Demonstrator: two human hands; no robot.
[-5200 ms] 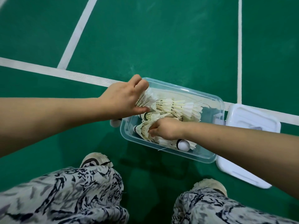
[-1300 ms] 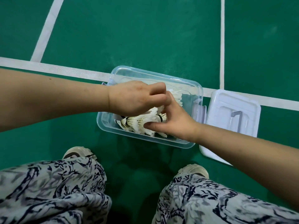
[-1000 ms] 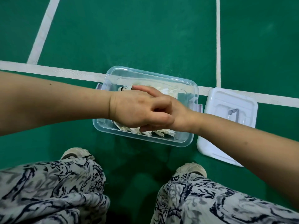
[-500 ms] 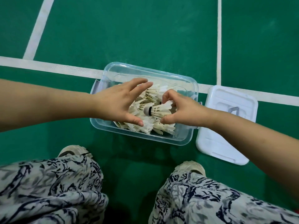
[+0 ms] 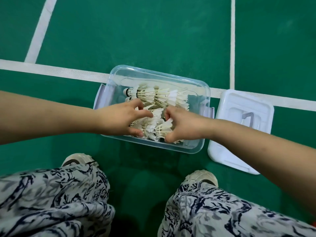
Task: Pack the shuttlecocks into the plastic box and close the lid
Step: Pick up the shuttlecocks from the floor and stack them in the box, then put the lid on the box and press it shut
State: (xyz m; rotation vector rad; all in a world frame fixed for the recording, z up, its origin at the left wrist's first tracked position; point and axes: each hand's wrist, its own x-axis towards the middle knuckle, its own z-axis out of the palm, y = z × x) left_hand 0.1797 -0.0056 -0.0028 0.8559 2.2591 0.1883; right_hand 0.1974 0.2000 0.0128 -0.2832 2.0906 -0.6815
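A clear plastic box [image 5: 204, 86] sits on the green court floor, holding several white feather shuttlecocks [image 5: 159, 97] lying on their sides. My left hand [image 5: 119, 118] reaches in from the left, its fingers spread over the near pile. From the right, my right hand [image 5: 181, 127] has its fingers and thumb curled around a shuttlecock [image 5: 165, 127] at the near side of the box. The white lid [image 5: 239, 130] lies flat on the floor just right of the box, its grey handle facing up.
White court lines [image 5: 68, 73] cross the green floor behind and beside the box. My two shoes [image 5: 77, 159] and patterned trouser legs fill the bottom of the view, close to the box's near edge.
Both hands have shifted toward the near side of the box. My right hand has closed around a shuttlecock, and the far row of shuttlecocks is now uncovered.
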